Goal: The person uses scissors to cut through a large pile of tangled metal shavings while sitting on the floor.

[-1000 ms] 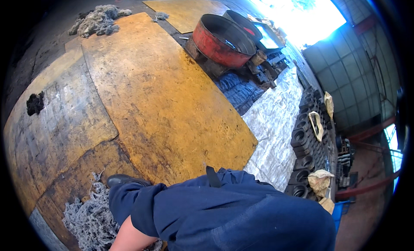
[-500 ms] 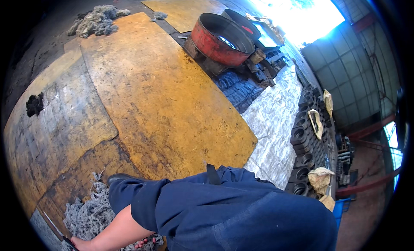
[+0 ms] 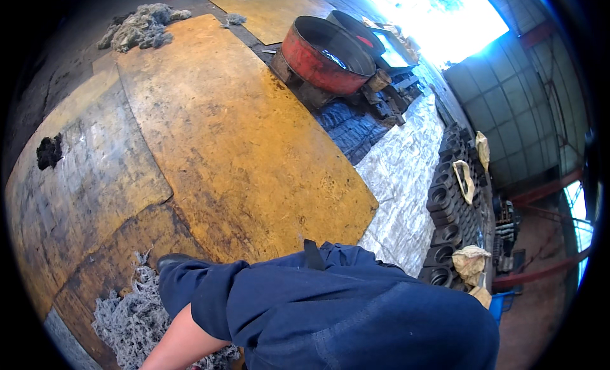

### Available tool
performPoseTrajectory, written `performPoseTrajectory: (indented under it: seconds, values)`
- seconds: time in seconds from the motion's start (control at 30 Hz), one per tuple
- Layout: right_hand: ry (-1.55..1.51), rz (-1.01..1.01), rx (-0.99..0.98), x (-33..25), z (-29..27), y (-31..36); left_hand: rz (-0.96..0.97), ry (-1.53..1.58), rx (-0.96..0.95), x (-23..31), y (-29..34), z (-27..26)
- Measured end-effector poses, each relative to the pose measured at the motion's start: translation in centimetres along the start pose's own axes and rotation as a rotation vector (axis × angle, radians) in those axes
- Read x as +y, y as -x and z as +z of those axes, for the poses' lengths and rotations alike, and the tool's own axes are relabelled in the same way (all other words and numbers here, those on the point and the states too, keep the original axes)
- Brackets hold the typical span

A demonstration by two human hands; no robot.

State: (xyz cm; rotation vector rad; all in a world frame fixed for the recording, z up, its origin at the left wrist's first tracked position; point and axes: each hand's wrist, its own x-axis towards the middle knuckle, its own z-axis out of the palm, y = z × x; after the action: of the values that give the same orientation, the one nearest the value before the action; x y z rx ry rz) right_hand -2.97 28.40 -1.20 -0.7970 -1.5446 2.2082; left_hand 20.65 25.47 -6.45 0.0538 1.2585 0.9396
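Observation:
My left forearm (image 3: pixel 181 341) reaches from a rolled dark blue sleeve (image 3: pixel 213 306) down past the lower edge of the head view. The hand itself is cut off, so what it holds cannot be seen. Beside and behind that forearm lies a loose heap of grey fluffy fibre (image 3: pixel 130 319) on the stained sheet flooring. Of my right hand no clear part shows.
Worn yellow sheets (image 3: pixel 254 160) cover the floor. Farther off stand a red drum-like ring (image 3: pixel 324 71), another fibre heap (image 3: pixel 143 28) and a black clump (image 3: pixel 49 152). Rows of dark ring-shaped metal parts (image 3: pixel 440 255) line the right. My dark shoe (image 3: pixel 171 260) rests by the near fibre.
The left hand, earlier at the lower left with a dark-handled, long thin tool, has slipped below the frame. Fingertips seen in the near fibre have also gone from clear sight.

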Motion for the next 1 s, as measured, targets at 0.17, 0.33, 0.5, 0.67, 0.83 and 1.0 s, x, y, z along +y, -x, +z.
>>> performPoseTrajectory:
  seconds: [0.17, 0.33, 0.5, 0.67, 0.83, 1.0]
  values:
    - [-0.003, 0.012, 0.033, 0.2, -0.5, 0.5, -0.004, 0.001, -0.004, 0.1, -0.1, 0.0]
    - [0.025, 0.012, -0.025, 0.6, 1.5, 0.4, 0.052, 0.041, 0.039, 1.1, -0.3, -0.9]
    - [0.031, 0.023, -0.009, 1.1, 1.8, 0.3, 0.047, 0.042, 0.041, 0.8, -0.2, -1.5]
    - [0.016, 0.036, 0.066, 1.0, 0.3, 0.5, 0.011, 0.010, 0.028, 0.0, 0.0, -1.4]
    - [0.052, 0.023, -0.019, 1.5, 3.6, 0.7, 0.095, 0.073, 0.107, 1.2, 0.2, -2.7]
    - [0.067, 0.052, 0.043, 1.2, 2.4, 1.8, 0.115, 0.098, 0.106, 0.7, 1.0, -3.9]
